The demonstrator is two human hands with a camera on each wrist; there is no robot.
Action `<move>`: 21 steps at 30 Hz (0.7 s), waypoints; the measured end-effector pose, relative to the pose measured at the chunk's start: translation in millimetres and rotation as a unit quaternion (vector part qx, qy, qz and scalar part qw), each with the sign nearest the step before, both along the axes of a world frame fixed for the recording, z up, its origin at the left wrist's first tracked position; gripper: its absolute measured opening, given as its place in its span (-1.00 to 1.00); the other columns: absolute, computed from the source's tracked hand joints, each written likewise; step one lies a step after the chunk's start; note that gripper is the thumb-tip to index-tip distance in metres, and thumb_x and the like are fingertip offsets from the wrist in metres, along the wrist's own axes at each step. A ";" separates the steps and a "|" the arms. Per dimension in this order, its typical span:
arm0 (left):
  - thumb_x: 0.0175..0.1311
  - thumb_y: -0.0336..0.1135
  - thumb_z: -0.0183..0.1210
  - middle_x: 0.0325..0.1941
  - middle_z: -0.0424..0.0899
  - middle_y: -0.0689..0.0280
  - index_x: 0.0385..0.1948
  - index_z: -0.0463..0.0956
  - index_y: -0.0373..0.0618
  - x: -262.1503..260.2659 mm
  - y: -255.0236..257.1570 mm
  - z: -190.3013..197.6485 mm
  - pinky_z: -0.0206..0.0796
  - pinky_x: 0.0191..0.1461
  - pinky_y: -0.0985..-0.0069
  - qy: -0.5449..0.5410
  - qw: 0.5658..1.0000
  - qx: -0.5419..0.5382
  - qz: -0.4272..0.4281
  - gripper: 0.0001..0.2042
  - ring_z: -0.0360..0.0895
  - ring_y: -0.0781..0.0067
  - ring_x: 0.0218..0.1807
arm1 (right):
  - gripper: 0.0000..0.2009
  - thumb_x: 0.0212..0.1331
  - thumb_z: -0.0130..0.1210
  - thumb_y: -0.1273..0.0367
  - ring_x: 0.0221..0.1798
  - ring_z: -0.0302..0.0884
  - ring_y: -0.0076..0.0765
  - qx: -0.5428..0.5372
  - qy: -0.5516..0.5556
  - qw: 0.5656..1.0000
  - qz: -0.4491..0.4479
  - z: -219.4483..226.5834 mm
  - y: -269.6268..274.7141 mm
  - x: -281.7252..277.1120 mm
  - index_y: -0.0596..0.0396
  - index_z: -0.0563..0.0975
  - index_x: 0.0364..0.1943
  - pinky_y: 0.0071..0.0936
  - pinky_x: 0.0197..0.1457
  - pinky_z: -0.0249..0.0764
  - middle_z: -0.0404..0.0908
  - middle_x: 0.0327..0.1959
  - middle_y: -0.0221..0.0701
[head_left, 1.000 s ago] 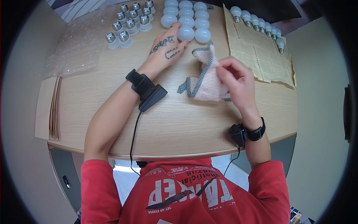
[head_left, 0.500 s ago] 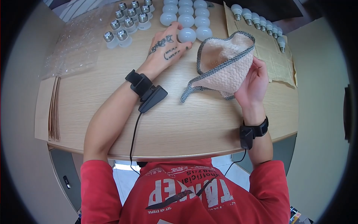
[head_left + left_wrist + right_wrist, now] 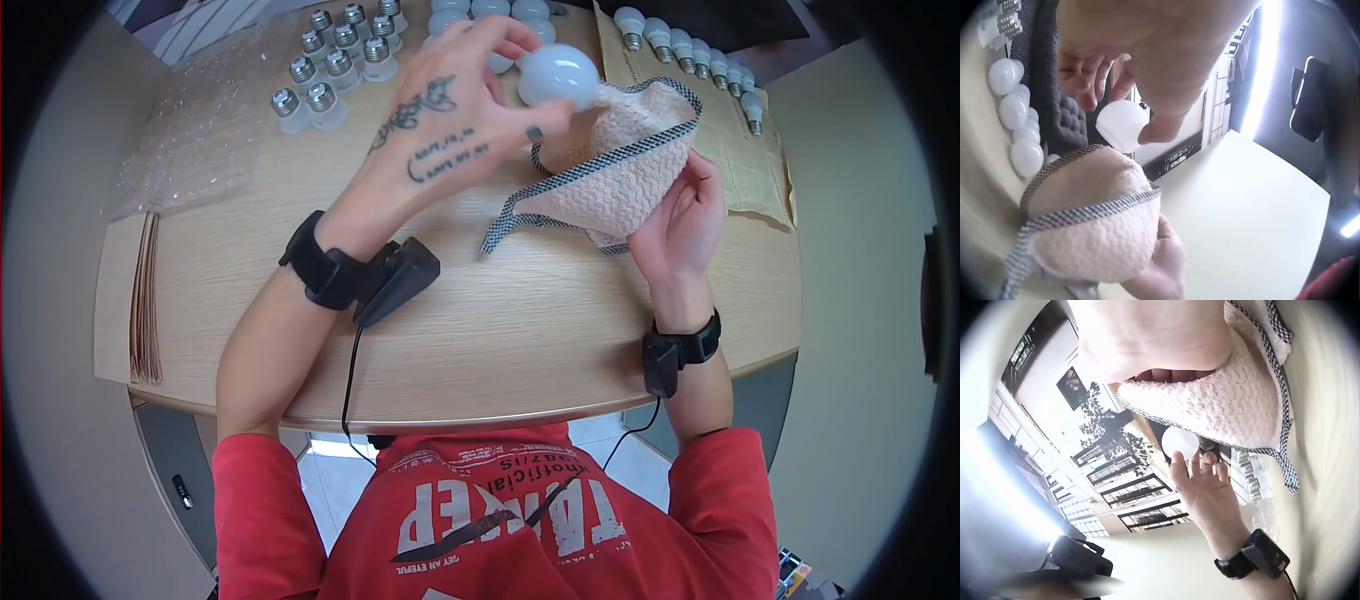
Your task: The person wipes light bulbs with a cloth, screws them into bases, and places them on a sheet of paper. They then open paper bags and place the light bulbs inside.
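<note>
In the head view my left hand (image 3: 440,125) pinches a white light bulb (image 3: 558,75) between thumb and fingers, raised above the table beside the cloth. My right hand (image 3: 685,215) holds up a pale pink textured cloth (image 3: 625,185) with a checked border, spread into a hollow that faces the bulb. Most of the right fingers are hidden behind the fabric. From the left wrist, the bulb (image 3: 1121,125) hangs just above the cloth's (image 3: 1094,244) upper edge.
White bulbs (image 3: 490,7) stand globe up in rows behind the left hand. Several bulbs (image 3: 342,70) with screw bases up are at the back left, near clear plastic wrap (image 3: 200,140). More bulbs (image 3: 682,48) lie along printed brown paper (image 3: 755,180) at right. Folded brown paper (image 3: 128,290) is at the left edge.
My left hand has lifted the bulb out of its row and carried it right, toward the cloth. My right hand has spread the bunched cloth into a hollow.
</note>
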State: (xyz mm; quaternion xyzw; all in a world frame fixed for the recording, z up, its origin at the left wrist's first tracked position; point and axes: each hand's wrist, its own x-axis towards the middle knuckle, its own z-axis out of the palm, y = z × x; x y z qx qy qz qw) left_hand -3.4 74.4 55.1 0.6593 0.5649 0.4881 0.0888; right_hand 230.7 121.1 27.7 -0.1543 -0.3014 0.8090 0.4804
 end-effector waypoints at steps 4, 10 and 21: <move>-0.05 -0.15 0.34 -0.19 0.66 0.27 -0.08 0.51 -0.07 13.3 -12.0 6.8 0.38 -0.29 0.50 0.028 0.998 -0.052 -0.036 -0.55 0.59 0.48 -0.37 | -0.57 0.41 -0.26 0.21 0.36 0.34 -0.18 0.018 0.052 0.997 0.059 0.3 -2.4 1.8 0.16 0.39 0.21 -0.10 0.48 0.15 0.47 0.27 -0.27; -0.05 -0.18 0.36 -0.20 0.65 0.28 -0.08 0.49 -0.09 14.6 -10.9 -2.8 0.41 -0.25 0.44 0.106 0.992 -0.033 -0.051 -0.54 0.56 0.37 -0.36 | -0.55 0.43 -0.28 0.21 0.42 0.25 -0.21 0.055 0.054 0.995 0.069 0.5 -6.7 -1.2 0.13 0.33 0.28 -0.12 0.52 0.08 0.38 0.33 -0.28; -0.11 -0.24 0.37 -0.09 0.61 0.18 -0.07 0.53 -0.22 18.0 -12.4 -4.8 0.45 -0.18 0.41 0.116 0.984 0.034 -0.131 -0.51 0.56 0.30 -0.31 | -0.51 0.51 -0.18 0.18 0.23 0.44 -0.43 0.187 -0.277 0.942 0.011 4.5 -22.8 -24.6 0.17 0.23 0.38 -0.43 0.27 0.40 0.43 0.25 -0.31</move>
